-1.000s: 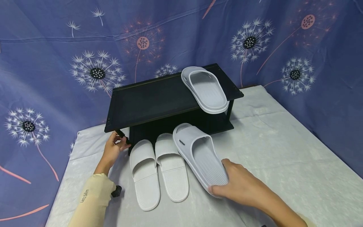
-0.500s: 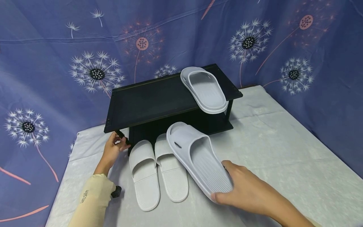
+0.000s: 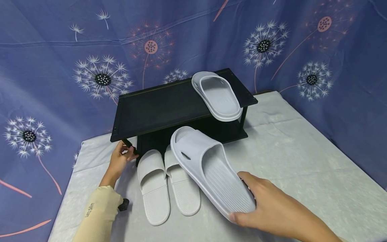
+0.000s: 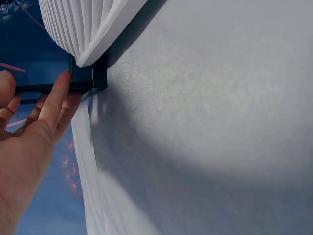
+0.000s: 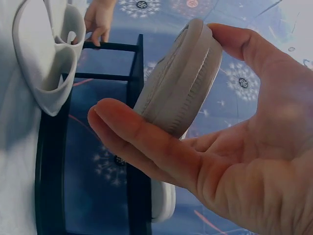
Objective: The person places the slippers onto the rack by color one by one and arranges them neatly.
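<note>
Pinched at its heel end by my right hand [image 3: 269,205], a pale grey slide slipper [image 3: 223,181] is raised in front of the rack, its toe overlapping one white slipper. In the right wrist view, the thumb and fingers press the sides of its heel [image 5: 181,88]. My left hand [image 3: 120,159] holds the left side of a black two-tier shoe rack [image 3: 157,104], fingers around its thin bar [image 4: 34,88]. A matching grey slipper [image 3: 222,95] rests on the rack's top shelf at the right, toe toward the back.
Two white slippers, a left one [image 3: 155,193] and a partly covered right one [image 3: 184,193], stand side by side, toes at the lower shelf [image 3: 226,129]. Pale cloth [image 3: 299,161] covers the table. A blue dandelion-print curtain [image 3: 187,33] hangs close behind the rack.
My right hand has brought the held slipper up and nearer to the camera, and its toe has shifted left over the right white slipper. My left hand stays on the rack.
</note>
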### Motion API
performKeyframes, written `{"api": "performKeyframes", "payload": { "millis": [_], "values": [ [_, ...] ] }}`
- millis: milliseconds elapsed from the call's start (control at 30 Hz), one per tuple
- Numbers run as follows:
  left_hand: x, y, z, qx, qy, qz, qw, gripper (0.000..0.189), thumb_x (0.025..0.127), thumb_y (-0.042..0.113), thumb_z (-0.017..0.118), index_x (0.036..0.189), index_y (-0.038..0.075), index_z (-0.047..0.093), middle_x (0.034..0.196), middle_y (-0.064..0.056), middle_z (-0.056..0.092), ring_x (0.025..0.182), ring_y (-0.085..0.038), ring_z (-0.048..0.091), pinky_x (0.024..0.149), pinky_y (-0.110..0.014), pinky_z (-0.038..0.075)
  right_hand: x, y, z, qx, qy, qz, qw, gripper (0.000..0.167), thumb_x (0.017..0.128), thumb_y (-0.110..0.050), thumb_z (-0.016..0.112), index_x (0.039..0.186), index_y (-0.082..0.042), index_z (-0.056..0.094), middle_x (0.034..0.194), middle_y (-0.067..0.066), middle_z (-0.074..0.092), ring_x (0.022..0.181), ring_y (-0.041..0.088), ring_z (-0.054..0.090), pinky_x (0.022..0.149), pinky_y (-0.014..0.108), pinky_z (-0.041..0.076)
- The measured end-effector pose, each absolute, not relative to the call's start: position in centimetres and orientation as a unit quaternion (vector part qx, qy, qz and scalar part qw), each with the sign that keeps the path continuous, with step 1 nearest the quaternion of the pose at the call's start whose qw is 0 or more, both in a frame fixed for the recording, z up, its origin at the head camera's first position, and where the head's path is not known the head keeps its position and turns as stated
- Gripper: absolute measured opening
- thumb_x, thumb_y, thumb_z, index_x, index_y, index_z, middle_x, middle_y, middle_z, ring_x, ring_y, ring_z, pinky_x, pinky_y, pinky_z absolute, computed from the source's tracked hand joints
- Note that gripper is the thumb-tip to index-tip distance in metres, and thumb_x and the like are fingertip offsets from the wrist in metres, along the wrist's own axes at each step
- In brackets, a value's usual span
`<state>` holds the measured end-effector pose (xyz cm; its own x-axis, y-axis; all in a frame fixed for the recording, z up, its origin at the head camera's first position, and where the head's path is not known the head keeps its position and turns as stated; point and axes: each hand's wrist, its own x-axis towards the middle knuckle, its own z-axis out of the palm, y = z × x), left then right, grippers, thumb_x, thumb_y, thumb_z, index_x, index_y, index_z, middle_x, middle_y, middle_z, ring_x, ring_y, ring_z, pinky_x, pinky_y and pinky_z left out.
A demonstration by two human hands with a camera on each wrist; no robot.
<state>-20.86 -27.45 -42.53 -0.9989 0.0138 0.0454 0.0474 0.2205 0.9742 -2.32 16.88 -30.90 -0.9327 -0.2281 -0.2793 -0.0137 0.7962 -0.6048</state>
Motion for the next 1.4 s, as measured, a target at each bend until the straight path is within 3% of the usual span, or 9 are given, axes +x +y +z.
{"api": "performKeyframes", "payload": {
  "millis": [100, 233, 333, 400, 600, 833, 1033, 1167, 1400],
  "values": [
    [-20.9, -27.5, -42.6, -0.022, -0.782, -0.622, 0.016, 0.014, 0.1, 0.001, 0.047, 0.113, 0.001, 0.042, 0.105, -0.014, 0.041, 0.095, -0.023, 0.06, 0.088, -0.04, 0.058, -2.3, 17.0, -30.6, -0.067, 0.932, -0.315, 0.168, 0.108, 0.061, -0.074, 0.074, 0.141, -0.01, 0.04, 0.126, 0.004, 0.054, 0.098, 0.013, 0.053, 0.078, 0.035, 0.054],
    [-21.0, -27.5, -42.8, -0.025, -0.783, -0.622, 0.018, 0.024, 0.1, 0.0, 0.046, 0.119, -0.008, 0.036, 0.105, -0.014, 0.042, 0.095, -0.023, 0.06, 0.088, -0.041, 0.058, -2.3, 17.1, -30.2, -0.09, 0.928, -0.335, 0.138, 0.098, 0.065, -0.071, 0.074, 0.137, -0.011, 0.043, 0.114, -0.002, 0.058, 0.092, 0.009, 0.055, 0.072, 0.027, 0.054],
    [-21.0, -27.5, -42.9, -0.026, -0.779, -0.626, 0.018, 0.021, 0.099, 0.0, 0.046, 0.118, -0.005, 0.038, 0.105, -0.014, 0.042, 0.094, -0.023, 0.06, 0.088, -0.041, 0.058, -2.2, 17.1, -29.9, -0.118, 0.919, -0.358, 0.113, 0.087, 0.068, -0.066, 0.075, 0.133, -0.015, 0.046, 0.101, -0.008, 0.059, 0.084, 0.003, 0.056, 0.065, 0.021, 0.053],
    [-21.1, -27.5, -42.8, -0.026, -0.777, -0.629, 0.018, 0.018, 0.099, 0.0, 0.047, 0.116, -0.002, 0.04, 0.104, -0.014, 0.042, 0.094, -0.023, 0.06, 0.088, -0.04, 0.059, -2.3, 17.1, -29.8, -0.128, 0.918, -0.361, 0.106, 0.086, 0.07, -0.064, 0.075, 0.134, -0.015, 0.045, 0.101, -0.008, 0.059, 0.083, 0.003, 0.056, 0.064, 0.019, 0.052],
    [-21.0, -27.5, -42.7, -0.023, -0.777, -0.629, 0.017, 0.016, 0.1, 0.002, 0.048, 0.114, 0.001, 0.042, 0.104, -0.014, 0.042, 0.092, -0.021, 0.062, 0.086, -0.037, 0.06, -2.2, 16.9, -29.0, -0.124, 0.914, -0.372, 0.102, 0.081, 0.07, -0.061, 0.077, 0.131, -0.018, 0.045, 0.099, -0.009, 0.059, 0.082, 0.002, 0.057, 0.064, 0.02, 0.054],
    [-20.9, -27.5, -42.7, -0.019, -0.783, -0.621, 0.016, 0.026, 0.1, 0.003, 0.047, 0.121, -0.008, 0.035, 0.104, -0.014, 0.043, 0.092, -0.021, 0.061, 0.085, -0.035, 0.06, -2.8, 16.6, -28.2, -0.129, 0.907, -0.395, 0.067, 0.069, 0.073, -0.054, 0.078, 0.128, -0.025, 0.047, 0.094, -0.01, 0.061, 0.078, 0.003, 0.059, 0.061, 0.022, 0.054],
    [-20.9, -27.5, -42.6, -0.017, -0.777, -0.629, 0.016, 0.012, 0.099, 0.002, 0.049, 0.111, 0.004, 0.044, 0.105, -0.016, 0.043, 0.09, -0.021, 0.062, 0.087, -0.04, 0.059, -4.2, 15.8, -28.0, -0.116, 0.894, -0.429, 0.048, 0.066, 0.075, -0.051, 0.078, 0.126, -0.022, 0.049, 0.093, -0.004, 0.064, 0.077, 0.006, 0.063, 0.06, 0.022, 0.056],
    [-21.0, -27.5, -42.7, -0.015, -0.78, -0.626, 0.014, 0.013, 0.1, 0.003, 0.048, 0.107, 0.013, 0.047, 0.108, -0.021, 0.043, 0.09, -0.021, 0.062, 0.088, -0.042, 0.058, -5.3, 15.5, -27.9, -0.103, 0.898, -0.425, 0.041, 0.068, 0.074, -0.053, 0.078, 0.126, -0.02, 0.049, 0.095, 0.0, 0.064, 0.073, 0.008, 0.063, 0.057, 0.024, 0.056],
    [-21.0, -27.5, -42.7, -0.016, -0.78, -0.625, 0.012, 0.012, 0.1, 0.003, 0.049, 0.111, 0.006, 0.045, 0.107, -0.018, 0.043, 0.092, -0.022, 0.061, 0.088, -0.041, 0.058, -7.1, 14.9, -27.6, -0.105, 0.912, -0.397, 0.007, 0.071, 0.073, -0.056, 0.077, 0.123, -0.013, 0.05, 0.093, 0.002, 0.064, 0.076, 0.01, 0.061, 0.059, 0.025, 0.054]
  ]
}}
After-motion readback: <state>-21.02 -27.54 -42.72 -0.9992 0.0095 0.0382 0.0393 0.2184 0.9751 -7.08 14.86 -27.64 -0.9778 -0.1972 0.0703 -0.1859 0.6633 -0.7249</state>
